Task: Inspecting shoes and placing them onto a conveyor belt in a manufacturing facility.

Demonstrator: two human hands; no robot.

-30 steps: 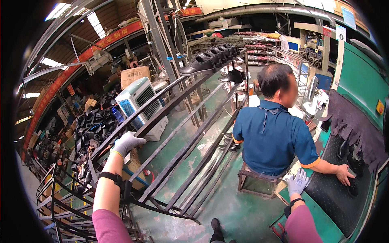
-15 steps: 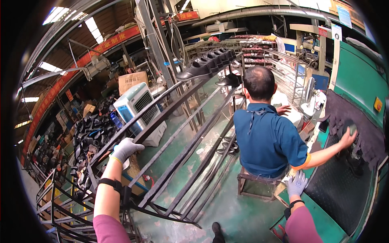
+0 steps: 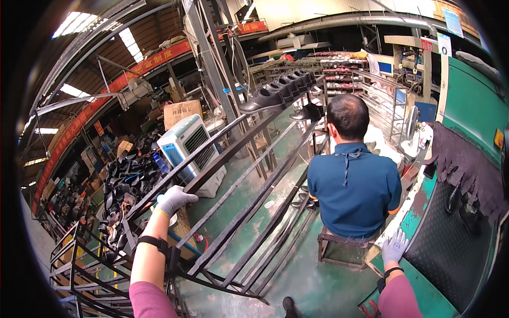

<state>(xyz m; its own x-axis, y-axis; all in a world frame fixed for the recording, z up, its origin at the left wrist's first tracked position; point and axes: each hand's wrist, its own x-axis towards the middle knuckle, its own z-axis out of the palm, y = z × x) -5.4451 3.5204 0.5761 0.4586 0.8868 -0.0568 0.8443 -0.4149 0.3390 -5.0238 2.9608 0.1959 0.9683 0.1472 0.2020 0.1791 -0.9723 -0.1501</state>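
My left hand (image 3: 177,200), in a grey-white glove, is closed over the upper rail at the near end of a long black metal shoe rack (image 3: 209,254). Its fingertips are partly hidden. A row of black shoes (image 3: 278,91) stands at the rack's far end, with another black shoe (image 3: 307,112) one level lower. On the right, my gloved right hand (image 3: 395,246) lies flat with fingers stretched out on the edge of a green machine (image 3: 435,283). It holds nothing. Dark shoes (image 3: 470,213) rest on the machine's black belt (image 3: 440,238), beyond that hand.
A co-worker (image 3: 352,185) in a blue shirt sits on a low stool (image 3: 344,249) between rack and machine, back toward me. A white air cooler (image 3: 192,151) stands left of the rack. Black frames (image 3: 87,270) fill the lower left. Ragged dark cloth (image 3: 466,164) hangs over the machine opening.
The co-worker's right arm, stretched to the machine with a dark object, is now drawn in before the body. The view has shifted slightly; both my hands keep their places on rack and machine.
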